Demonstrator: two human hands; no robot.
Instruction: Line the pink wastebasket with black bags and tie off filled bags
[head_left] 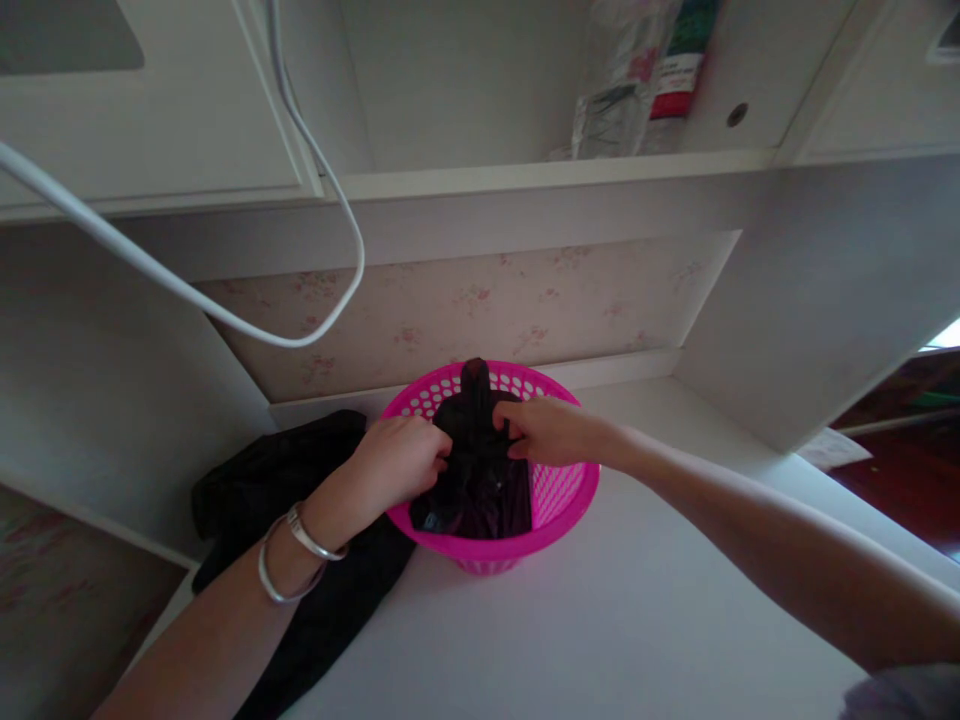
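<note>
A black plastic bag (480, 490) lies bunched inside a bright pink plastic basket (502, 548) with holes in its sides. One looped end of the bag stands up at the basket's back rim. My left hand (401, 455), with two silver bangles on its wrist, reaches over the left rim, its fingers curled closed on the bag's left side. From the right, my right hand (551, 430) pinches the bag's upper right part between thumb and fingers. The fingertips of both hands are partly lost against the dark plastic.
The basket stands on a white desk surface (600, 620) near the back wall. Black cloth (337, 600) lies to its left, under my left forearm. A white cable (300, 340) hangs in front at upper left. Clear packaging (611, 110) and a red-green item (679, 75) sit on the shelf above.
</note>
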